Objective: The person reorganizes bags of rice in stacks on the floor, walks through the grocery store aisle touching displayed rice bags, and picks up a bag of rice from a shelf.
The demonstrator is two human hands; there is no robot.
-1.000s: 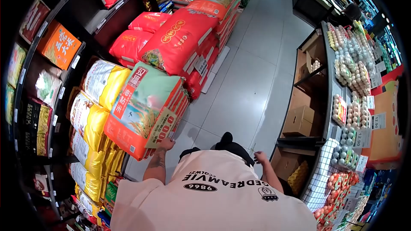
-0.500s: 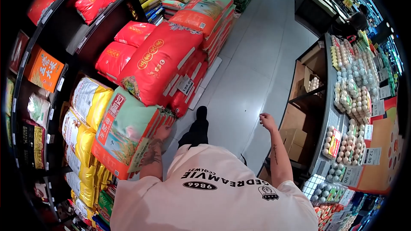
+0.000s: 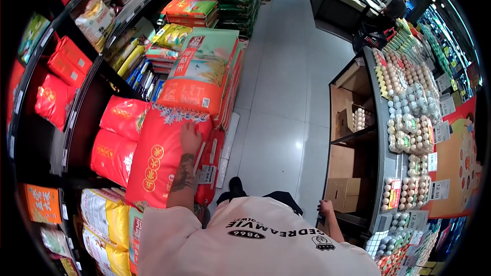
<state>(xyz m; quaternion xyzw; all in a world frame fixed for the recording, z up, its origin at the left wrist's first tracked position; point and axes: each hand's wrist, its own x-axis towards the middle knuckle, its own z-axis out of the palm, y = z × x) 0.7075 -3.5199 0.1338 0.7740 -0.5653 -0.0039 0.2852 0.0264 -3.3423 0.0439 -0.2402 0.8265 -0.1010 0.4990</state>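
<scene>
My left hand (image 3: 190,137) is over the upper right part of a large red rice sack (image 3: 166,140), fingers stretched forward and holding nothing. Whether the palm presses on the sack or hovers just above it, I cannot tell. Beyond it lies a green and orange rice sack (image 3: 197,74) on top of a stack. My right hand (image 3: 325,207) hangs low at my right side, its fingers loosely curled with nothing visible in them. Nearest to it is a cardboard box (image 3: 343,194) in the lower shelf of the egg stand.
Shelves with smaller red bags (image 3: 115,156) and yellow-white sacks (image 3: 105,209) line the left. A tiled aisle (image 3: 276,82) runs ahead. Egg cartons (image 3: 411,133) fill the stand (image 3: 376,174) on the right. A person (image 3: 396,5) is beside a shopping basket (image 3: 371,36) farther off.
I have moved forward along the aisle. My left hand has gone from beside a green and orange sack to over the red one. My right hand has swung back toward my body.
</scene>
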